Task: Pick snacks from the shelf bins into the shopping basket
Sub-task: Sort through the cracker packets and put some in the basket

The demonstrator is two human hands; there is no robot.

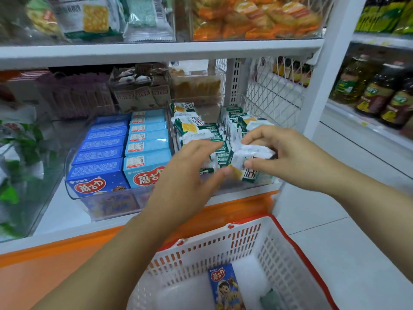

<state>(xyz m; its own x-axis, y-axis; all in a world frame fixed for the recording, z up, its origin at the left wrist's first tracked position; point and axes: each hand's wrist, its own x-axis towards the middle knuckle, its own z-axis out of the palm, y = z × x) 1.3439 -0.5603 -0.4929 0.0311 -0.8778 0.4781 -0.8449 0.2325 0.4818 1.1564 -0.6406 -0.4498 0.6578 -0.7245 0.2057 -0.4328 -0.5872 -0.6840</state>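
Head — hands [185,175] [285,153], pinch-grip — cracker packets [252,153]

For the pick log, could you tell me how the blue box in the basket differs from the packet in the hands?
The blue box is a dark blue carton; the packet is a white and green wrapper. The blue box lies in the basket, untouched; the packet is held by the right hand over the shelf bin, with the left hand at its end. Both are packaged snacks.
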